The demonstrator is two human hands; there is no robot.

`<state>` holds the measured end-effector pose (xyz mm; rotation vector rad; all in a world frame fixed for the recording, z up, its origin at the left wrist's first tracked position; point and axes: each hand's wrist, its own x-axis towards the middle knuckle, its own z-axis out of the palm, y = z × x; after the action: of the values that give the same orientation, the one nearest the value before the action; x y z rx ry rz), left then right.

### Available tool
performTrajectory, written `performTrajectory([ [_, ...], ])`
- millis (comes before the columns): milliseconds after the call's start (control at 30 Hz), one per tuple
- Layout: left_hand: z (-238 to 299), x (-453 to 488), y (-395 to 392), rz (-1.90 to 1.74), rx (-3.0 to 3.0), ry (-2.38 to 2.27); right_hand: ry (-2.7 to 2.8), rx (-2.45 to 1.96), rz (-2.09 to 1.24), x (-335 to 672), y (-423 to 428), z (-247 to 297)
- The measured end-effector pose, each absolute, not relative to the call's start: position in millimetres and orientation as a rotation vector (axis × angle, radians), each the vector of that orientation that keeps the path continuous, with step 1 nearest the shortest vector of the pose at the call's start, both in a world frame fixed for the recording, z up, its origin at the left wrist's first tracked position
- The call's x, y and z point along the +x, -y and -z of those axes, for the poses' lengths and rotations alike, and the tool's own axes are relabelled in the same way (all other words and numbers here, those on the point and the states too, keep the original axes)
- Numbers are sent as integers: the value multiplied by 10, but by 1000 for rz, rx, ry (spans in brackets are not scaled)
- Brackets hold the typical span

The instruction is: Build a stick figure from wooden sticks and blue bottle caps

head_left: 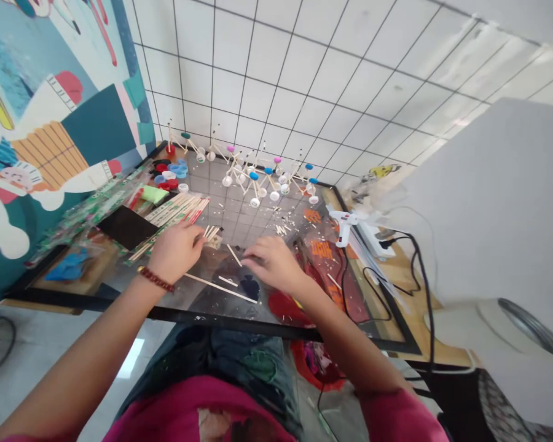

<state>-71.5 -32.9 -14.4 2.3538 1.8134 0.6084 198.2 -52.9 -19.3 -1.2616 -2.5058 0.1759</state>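
Note:
My left hand [177, 247] is closed, its fingertips at a small bunch of short wooden sticks [211, 232]. My right hand [274, 261] is held above the glass tabletop, thumb and fingers a little apart, with nothing visible between them. Just left of its fingertips is a short stick [234, 255]; whether they touch I cannot tell. Below, between the hands, lie a long thin stick [223, 288] and a short white piece [228, 281]. A pile of printed paper-wrapped sticks [177, 210] lies beyond my left hand.
Along the tiled wall stand several stick-and-bottle-cap models [258, 178]. Loose caps [170, 175] lie at the back left, near a dark rectangular sheet [126, 227]. A white glue gun [345, 226] with a black cable [373, 319] rests at the right, beside a power strip [380, 242].

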Motion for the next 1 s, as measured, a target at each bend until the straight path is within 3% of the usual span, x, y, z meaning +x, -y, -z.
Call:
performTrajectory([
  [367,468,-617,-35,-481,2553,-1837,2638,-1085,-44,1844,472,548],
  [600,286,-460,-77,-479,2686,-1822,2599,-1103,-49,1878,482,541],
  [833,166,-249,-242,-147,2853,-1599,2486,-1109,11,1959,505,538],
  [1000,228,-210,-149,-178,2878,-1585,2399,-1085,50,1968,496,557],
])
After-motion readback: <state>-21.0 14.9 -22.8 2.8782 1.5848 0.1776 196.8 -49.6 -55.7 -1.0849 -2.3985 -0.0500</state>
